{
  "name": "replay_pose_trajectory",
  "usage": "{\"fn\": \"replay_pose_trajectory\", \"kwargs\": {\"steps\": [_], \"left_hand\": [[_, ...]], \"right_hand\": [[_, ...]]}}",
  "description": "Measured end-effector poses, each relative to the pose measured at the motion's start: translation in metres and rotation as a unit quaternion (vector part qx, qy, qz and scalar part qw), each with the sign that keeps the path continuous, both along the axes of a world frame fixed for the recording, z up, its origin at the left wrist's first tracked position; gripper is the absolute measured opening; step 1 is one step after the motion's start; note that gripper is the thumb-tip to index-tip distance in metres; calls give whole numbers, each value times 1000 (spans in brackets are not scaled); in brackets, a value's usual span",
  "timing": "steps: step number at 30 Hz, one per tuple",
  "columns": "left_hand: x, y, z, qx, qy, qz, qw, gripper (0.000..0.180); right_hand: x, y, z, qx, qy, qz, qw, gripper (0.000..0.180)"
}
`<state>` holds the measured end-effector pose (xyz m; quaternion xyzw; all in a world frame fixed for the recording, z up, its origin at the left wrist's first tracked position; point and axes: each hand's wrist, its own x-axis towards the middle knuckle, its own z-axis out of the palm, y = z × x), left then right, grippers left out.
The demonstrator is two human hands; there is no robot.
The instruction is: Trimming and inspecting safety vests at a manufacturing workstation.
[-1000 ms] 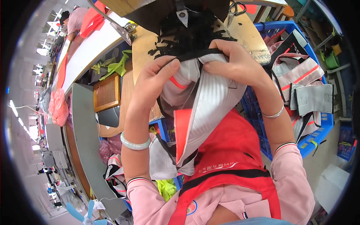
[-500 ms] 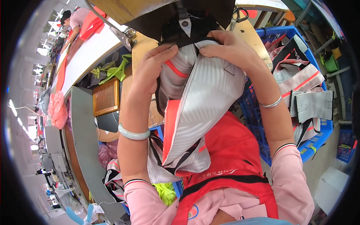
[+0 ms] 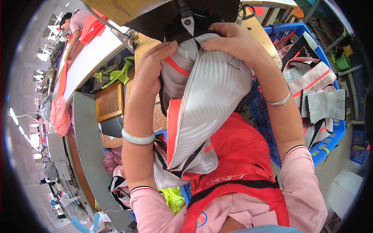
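Looking down over the worker's arms in the head view, I see both hands at the upper middle, gripping one grey-white cloth [image 3: 213, 101]. The left hand [image 3: 150, 64] has the cloth's upper left part clamped, its thumb lying on the near face; the fingers behind are mostly hidden. The right hand [image 3: 235, 42] pinches the top edge a little farther up, thumb in front and forefinger over the far side, so the cloth is squeezed between them. The upper edge runs from one hand to the other, and the bulk of the cloth hangs below the fingers, toward the worker, in front of the red apron [image 3: 241, 151]. A coral strip [image 3: 174, 132] runs down its left side.

Just above the gap between the hands, a metal tip [image 3: 188, 25] points down at the edge; I can't tell whether it touches. Scissors [image 3: 245, 12] lie beyond the right hand. Off to the right stands a blue crate [image 3: 340, 134] with grey pieces [image 3: 327, 106] heaped in it. Over on the far left, well apart, a co-worker [image 3: 77, 21] bends at a white table [image 3: 83, 62] beside some red fabric [image 3: 92, 29].
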<state>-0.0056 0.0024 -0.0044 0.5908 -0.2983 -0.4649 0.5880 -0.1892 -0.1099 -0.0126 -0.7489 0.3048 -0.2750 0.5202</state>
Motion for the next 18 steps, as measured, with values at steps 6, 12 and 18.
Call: {"fn": "replay_pose_trajectory", "kwargs": {"steps": [6, 12, 18], "left_hand": [[-2, -2, 1, -10, 2, 0, 1000, 41], [12, 7, -2, -42, -18, 12, 999, 37], [-4, 42, 2, 105, -210, -153, 960, 32]], "right_hand": [[-1, 1, 1, 30, -7, 10, 999, 45], [-15, 5, 9, 26, -38, -9, 999, 41], [-72, 54, 14, -136, 31, 267, 954, 37]]}}
